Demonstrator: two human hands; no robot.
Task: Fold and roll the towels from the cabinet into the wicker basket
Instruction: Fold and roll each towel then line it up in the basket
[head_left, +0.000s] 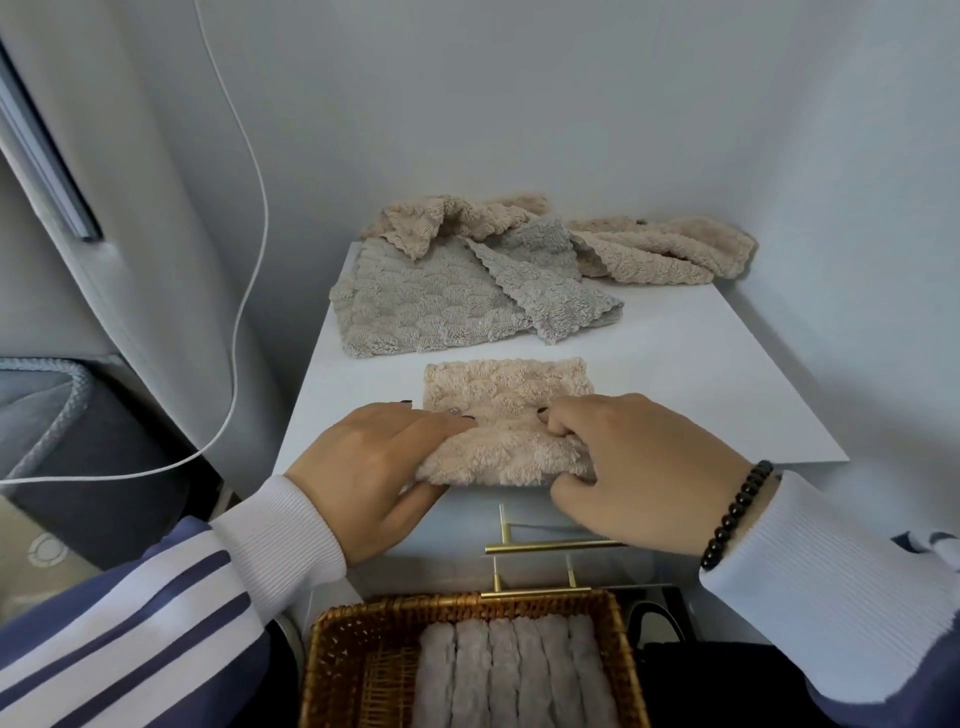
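Both hands work the folded beige fluffy towel (506, 410) at the front edge of the white cabinet top (701, 374), and the grip suits rolling: the left hand (374, 462) curls around the roll's left end, fingers over the top and thumb underneath, while the right hand (639, 462) pinches the right end the same way. Holding both ends probably keeps the roll even and tight as it travels toward the flat, unrolled part, which lies further back on the top.

The square wicker basket (332, 639) sits below the front edge, directly under the hands, so a finished roll can drop straight in; six grey rolled towels (514, 675) already lie side by side in it, with bare space at its left.

Waiting at the back edge are a grey scalloped towel (415, 306), spread loosely, and crumpled beige towels (660, 254) toward the back right corner.

The top is smooth and white, set in a pale-walled corner. A white cable (249, 291) hangs at the left, and brass drawer handles (550, 545) show on the cabinet front.
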